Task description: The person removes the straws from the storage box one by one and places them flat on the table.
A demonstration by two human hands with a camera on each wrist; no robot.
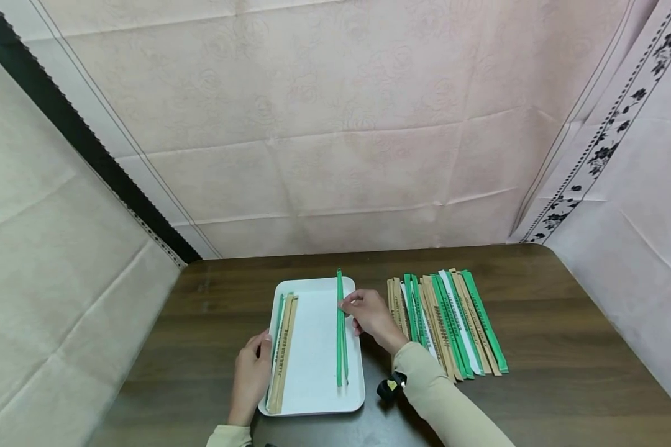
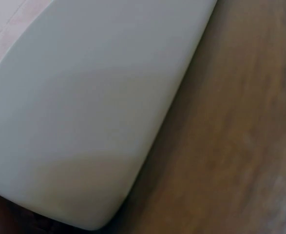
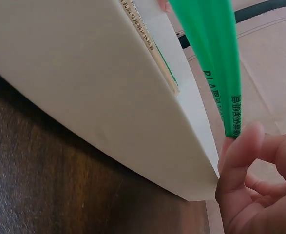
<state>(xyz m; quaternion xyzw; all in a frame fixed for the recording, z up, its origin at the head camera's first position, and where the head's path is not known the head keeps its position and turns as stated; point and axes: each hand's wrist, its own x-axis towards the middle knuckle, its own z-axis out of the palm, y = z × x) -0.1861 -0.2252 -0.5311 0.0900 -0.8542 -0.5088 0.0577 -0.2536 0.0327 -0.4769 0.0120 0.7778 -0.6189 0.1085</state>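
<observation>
In the head view my right hand (image 1: 371, 315) pinches a pair of long, thin green wrapped straws (image 1: 339, 347) between thumb and fingers, above the right half of a white tray (image 1: 313, 397). Dark printing, including "PLA", shows on the green wrappers (image 3: 216, 58) in the right wrist view. My left hand (image 1: 253, 375) grips the tray's left rim. Beside it, inside the tray, lie brown wrapped straws (image 1: 283, 363) with a green one (image 1: 280, 310) along their left. The left wrist view shows mostly the tray's outer side (image 2: 94, 112).
Right of the tray, many brown, green and white wrapped straws (image 1: 447, 323) lie side by side on the dark wooden table (image 1: 542, 347). A pale cloth backdrop (image 1: 341, 155) hangs behind the table, with more cloth at both sides.
</observation>
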